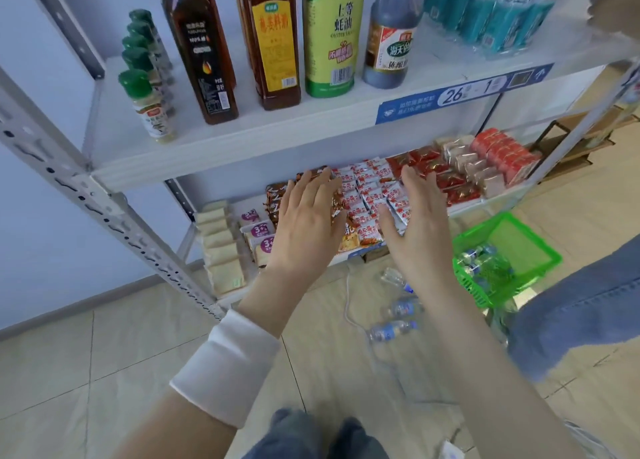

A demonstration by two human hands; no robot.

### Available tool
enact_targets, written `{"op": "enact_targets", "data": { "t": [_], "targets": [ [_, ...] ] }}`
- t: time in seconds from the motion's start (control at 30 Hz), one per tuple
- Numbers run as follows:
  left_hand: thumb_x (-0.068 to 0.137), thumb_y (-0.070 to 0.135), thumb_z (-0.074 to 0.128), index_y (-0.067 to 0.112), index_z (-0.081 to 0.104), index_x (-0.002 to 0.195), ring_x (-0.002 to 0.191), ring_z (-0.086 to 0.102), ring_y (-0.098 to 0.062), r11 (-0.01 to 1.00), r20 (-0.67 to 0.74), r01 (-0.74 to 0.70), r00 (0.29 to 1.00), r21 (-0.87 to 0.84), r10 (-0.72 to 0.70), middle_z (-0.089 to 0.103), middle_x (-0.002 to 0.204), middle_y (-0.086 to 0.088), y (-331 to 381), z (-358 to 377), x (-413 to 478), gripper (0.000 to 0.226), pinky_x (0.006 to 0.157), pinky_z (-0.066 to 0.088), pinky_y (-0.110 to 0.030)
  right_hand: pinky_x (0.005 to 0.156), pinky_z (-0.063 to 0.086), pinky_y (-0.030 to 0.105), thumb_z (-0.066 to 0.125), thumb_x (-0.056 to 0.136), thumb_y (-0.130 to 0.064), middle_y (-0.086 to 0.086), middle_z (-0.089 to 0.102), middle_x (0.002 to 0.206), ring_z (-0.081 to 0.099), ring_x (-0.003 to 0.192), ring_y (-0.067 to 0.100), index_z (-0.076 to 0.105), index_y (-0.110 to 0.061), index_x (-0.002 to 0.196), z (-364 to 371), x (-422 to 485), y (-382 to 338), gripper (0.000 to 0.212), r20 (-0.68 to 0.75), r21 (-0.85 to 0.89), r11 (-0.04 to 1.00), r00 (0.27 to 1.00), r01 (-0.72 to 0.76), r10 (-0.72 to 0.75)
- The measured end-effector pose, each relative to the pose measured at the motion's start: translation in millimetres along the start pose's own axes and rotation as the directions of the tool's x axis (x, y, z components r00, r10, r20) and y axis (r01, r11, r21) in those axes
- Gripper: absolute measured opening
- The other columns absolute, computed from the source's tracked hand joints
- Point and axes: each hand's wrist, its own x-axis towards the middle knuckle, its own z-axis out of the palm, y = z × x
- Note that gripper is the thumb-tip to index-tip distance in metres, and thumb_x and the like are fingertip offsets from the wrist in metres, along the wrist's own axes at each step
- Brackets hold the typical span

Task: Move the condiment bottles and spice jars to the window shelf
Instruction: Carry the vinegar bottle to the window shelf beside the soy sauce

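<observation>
**A:** Head view. Where are the condiments sitting right now?

**B:** All on the upper shelf (242, 140) of a grey metal rack. Far left there's a row of small spice jars (147, 88) with green caps, lined up front to back. Just beside them is a dark bottle with a black label (204, 57), then an amber bottle with a yellow label (273, 46), a green oyster sauce bottle (330, 39) and a dark sauce bottle (389, 46). All are upright and close together in a line. To the right of those is a shrink-wrapped pack of water bottles (491, 12).

**A:** And the hands?

**B:** Neither one is holding anything. The left hand (308, 226) and right hand (417, 226) are both out flat, palms down, fingers straight and a bit spread, in front of the lower shelf (467, 206). The left is over some brown snack packets (275, 200), the right over red-and-white snack packets (367, 188). Can't tell if they actually touch the packets. There's a white sleeve (225, 365) on the left forearm.

**A:** Anything else around?

**B:** A green plastic basket (481, 294) sits on the floor at right with water bottles in it. A few loose bottles (394, 330) lie on the tiles next to a white cable (346, 306). There's a jeans leg (581, 313) at the right edge, and a blue label strip (464, 95) on the upper shelf's front edge.
</observation>
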Motion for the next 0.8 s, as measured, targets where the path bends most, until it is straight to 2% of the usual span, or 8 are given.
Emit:
{"op": "enact_targets", "data": {
  "t": [0.23, 0.33, 0.47, 0.5, 0.6, 0.63, 0.73, 0.8],
  "targets": [
    [0.094, 0.022, 0.049, 0.012, 0.041, 0.137, 0.142, 0.021, -0.027, 1.0, -0.029, 0.005, 1.0, -0.012, -0.005, 0.037, 0.147, -0.008, 13, 13, 67, 0.045, 0.113, 0.004, -0.032, 0.112, 0.024, 0.056, 0.057, 0.091, -0.023, 0.017, 0.039, 0.144, 0.024, 0.14, 0.036, 0.038, -0.005, 0.139, -5, 72, 24, 0.055, -0.024, 0.049, 0.999, 1.0, 0.008, -0.007],
    [0.094, 0.022, 0.05, 0.012, 0.04, 0.138, 0.142, 0.021, -0.026, 0.999, -0.046, -0.019, 0.999, -0.029, 0.018, 0.035, 0.148, -0.008, 12, 20, 99, 0.046, 0.113, 0.005, -0.033, 0.116, 0.015, 0.039, 0.055, 0.092, -0.026, 0.012, 0.033, 0.149, 0.018, 0.143, 0.028, 0.032, -0.01, 0.143, -5, 109, 30, 0.058, -0.015, 0.034, 0.999, 1.0, 0.01, -0.01],
    [0.092, 0.018, 0.052, 0.01, 0.041, 0.137, 0.14, 0.025, -0.029, 0.998, -0.063, -0.009, 0.998, -0.06, 0.005, 0.038, 0.146, -0.009, 12, 31, 139, 0.047, 0.113, 0.008, -0.034, 0.102, 0.011, 0.014, 0.054, 0.092, -0.031, 0.007, 0.03, 0.152, 0.017, 0.143, 0.019, 0.029, -0.019, 0.145, -4, 157, 39, 0.06, -0.001, 0.061, 0.998, 1.0, -0.016, 0.016],
    [0.092, 0.018, 0.052, 0.01, 0.041, 0.137, 0.14, 0.026, -0.028, 0.997, -0.062, -0.001, 0.998, -0.076, -0.004, 0.039, 0.146, -0.009, 13, 34, 149, 0.047, 0.114, 0.009, -0.033, 0.102, 0.012, 0.013, 0.054, 0.091, -0.034, 0.006, 0.029, 0.152, 0.017, 0.143, 0.018, 0.028, -0.021, 0.145, -5, 168, 44, 0.061, 0.005, 0.084, 0.996, 1.0, -0.027, 0.026],
    [0.092, 0.021, 0.052, 0.012, 0.039, 0.138, 0.138, 0.029, -0.025, 0.991, -0.042, 0.025, 0.999, -0.131, -0.031, 0.04, 0.145, -0.008, 18, 46, 175, 0.048, 0.114, 0.017, -0.034, 0.115, 0.02, 0.032, 0.058, 0.087, -0.038, 0.003, 0.032, 0.151, 0.023, 0.142, 0.017, 0.028, -0.022, 0.145, -4, 197, 62, 0.067, 0.017, 0.211, 0.974, 0.996, -0.087, 0.085],
    [0.093, 0.023, 0.052, 0.013, 0.037, 0.139, 0.137, 0.031, -0.023, 0.988, -0.028, 0.04, 0.999, -0.146, -0.044, 0.04, 0.145, -0.007, 20, 50, 182, 0.049, 0.113, 0.02, -0.033, 0.115, 0.023, 0.034, 0.06, 0.086, -0.037, 0.002, 0.033, 0.15, 0.025, 0.141, 0.016, 0.028, -0.021, 0.145, -4, 205, 68, 0.069, 0.024, 0.258, 0.959, 0.993, -0.121, 0.118],
    [0.093, 0.028, 0.05, 0.014, 0.029, 0.142, 0.135, 0.033, -0.019, 0.971, 0.016, 0.122, 0.992, -0.208, -0.121, 0.037, 0.146, -0.005, 25, 66, 202, 0.056, 0.11, 0.024, -0.028, 0.109, 0.025, 0.024, 0.066, 0.083, -0.035, -0.003, 0.035, 0.148, 0.03, 0.137, 0.01, 0.027, -0.023, 0.145, 0, 227, 85, 0.074, 0.067, 0.353, 0.912, 0.978, -0.208, 0.197],
    [0.092, 0.029, 0.052, 0.012, 0.026, 0.143, 0.135, 0.032, -0.019, 0.955, 0.03, 0.166, 0.986, -0.247, -0.164, 0.036, 0.147, -0.005, 30, 77, 217, 0.06, 0.109, 0.025, -0.027, 0.106, 0.027, 0.022, 0.067, 0.081, -0.034, -0.005, 0.033, 0.149, 0.03, 0.136, 0.008, 0.025, -0.025, 0.145, 3, 246, 94, 0.077, 0.11, 0.409, 0.882, 0.972, -0.235, 0.208]
  ]
}}
